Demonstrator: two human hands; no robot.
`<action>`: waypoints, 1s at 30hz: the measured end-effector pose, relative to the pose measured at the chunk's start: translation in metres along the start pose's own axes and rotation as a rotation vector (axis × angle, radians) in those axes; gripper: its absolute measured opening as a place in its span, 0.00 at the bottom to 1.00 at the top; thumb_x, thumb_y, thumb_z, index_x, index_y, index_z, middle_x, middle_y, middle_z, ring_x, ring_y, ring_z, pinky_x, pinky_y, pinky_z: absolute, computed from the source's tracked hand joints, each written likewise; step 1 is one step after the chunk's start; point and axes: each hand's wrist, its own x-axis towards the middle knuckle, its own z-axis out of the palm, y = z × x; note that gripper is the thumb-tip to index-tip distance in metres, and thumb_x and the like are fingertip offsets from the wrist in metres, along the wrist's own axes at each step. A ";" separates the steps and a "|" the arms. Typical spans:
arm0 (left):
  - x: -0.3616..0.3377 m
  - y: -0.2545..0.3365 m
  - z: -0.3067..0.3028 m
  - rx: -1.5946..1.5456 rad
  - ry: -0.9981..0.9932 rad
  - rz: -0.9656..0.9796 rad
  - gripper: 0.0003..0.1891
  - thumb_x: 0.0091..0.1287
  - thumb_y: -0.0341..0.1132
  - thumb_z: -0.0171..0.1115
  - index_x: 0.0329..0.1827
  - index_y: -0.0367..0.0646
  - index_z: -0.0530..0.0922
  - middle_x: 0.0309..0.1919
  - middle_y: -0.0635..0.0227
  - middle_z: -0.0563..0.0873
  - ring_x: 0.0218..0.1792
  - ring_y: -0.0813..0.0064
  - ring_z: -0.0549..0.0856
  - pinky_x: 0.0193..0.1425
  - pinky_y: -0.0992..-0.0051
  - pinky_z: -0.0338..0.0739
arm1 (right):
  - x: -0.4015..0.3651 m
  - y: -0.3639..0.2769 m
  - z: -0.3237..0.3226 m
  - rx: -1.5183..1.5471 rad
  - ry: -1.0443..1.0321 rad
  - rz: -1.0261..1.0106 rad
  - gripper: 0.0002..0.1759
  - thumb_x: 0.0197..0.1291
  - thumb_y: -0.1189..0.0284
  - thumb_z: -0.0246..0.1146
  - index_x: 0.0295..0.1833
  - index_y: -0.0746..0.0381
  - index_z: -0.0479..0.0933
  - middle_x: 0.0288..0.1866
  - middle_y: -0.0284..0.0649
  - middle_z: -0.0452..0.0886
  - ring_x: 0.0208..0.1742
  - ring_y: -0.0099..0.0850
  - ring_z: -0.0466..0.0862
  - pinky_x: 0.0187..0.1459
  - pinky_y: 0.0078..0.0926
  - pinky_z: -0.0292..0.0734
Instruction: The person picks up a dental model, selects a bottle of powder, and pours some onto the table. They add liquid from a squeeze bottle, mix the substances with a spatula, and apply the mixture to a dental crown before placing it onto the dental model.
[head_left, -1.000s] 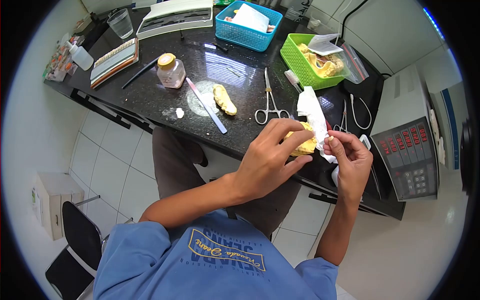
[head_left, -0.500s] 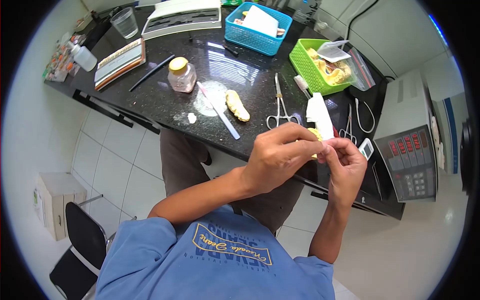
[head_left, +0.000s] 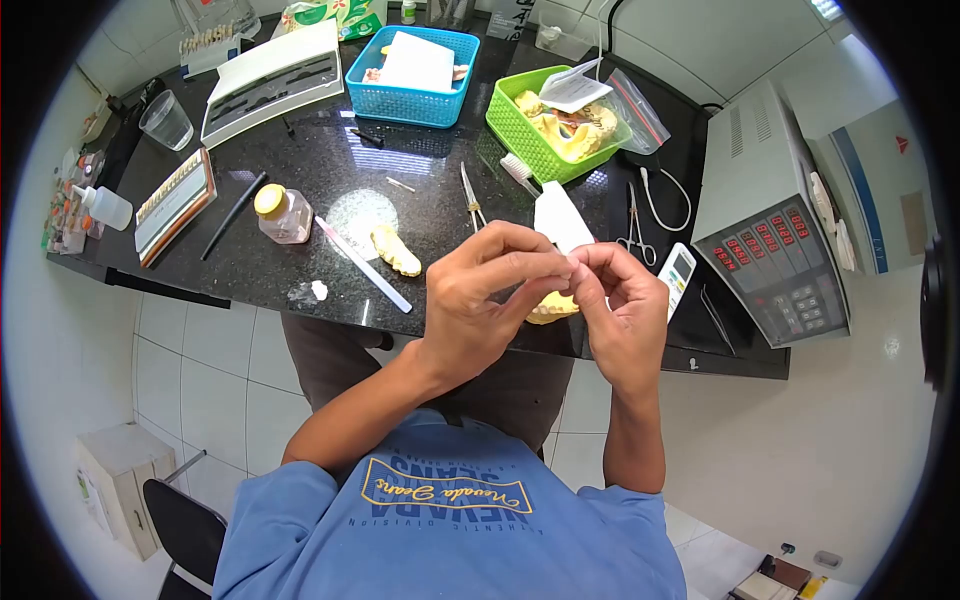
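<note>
My left hand (head_left: 490,295) and my right hand (head_left: 622,312) meet at the fingertips above the front edge of the dark counter. Thumb and forefinger are pinched on each; whatever they hold is too small or hidden to make out. Just beneath them, partly covered by the fingers, sits a yellow dental cast (head_left: 553,308) with a row of teeth. Behind the hands lies a white paper-like piece (head_left: 563,218). A second yellow cast piece (head_left: 396,250) rests left of my left hand, beside a spatula-like flat stick (head_left: 365,268) and a patch of white powder (head_left: 360,212).
A yellow-lidded jar (head_left: 284,215), black pen (head_left: 234,215) and shade guide-like booklet (head_left: 175,208) stand left. Blue basket (head_left: 412,105) and green basket (head_left: 510,125) are at the back. Scissor-like clamps (head_left: 634,225), a toothbrush (head_left: 518,172) and a machine with red digits (head_left: 775,270) are right.
The camera view has turned, so the counter's things sit further left. My hands stay pinched together and now appear slightly higher, with more of the dental cast showing below them.
</note>
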 end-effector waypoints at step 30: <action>-0.007 0.018 0.002 -0.778 -0.037 -0.564 0.08 0.67 0.19 0.68 0.48 0.31 0.83 0.44 0.56 0.89 0.47 0.69 0.90 0.53 0.71 0.90 | 0.005 -0.015 -0.025 -0.564 0.005 -0.732 0.16 0.47 0.80 0.79 0.42 0.58 0.86 0.38 0.34 0.81 0.26 0.21 0.82 0.23 0.21 0.76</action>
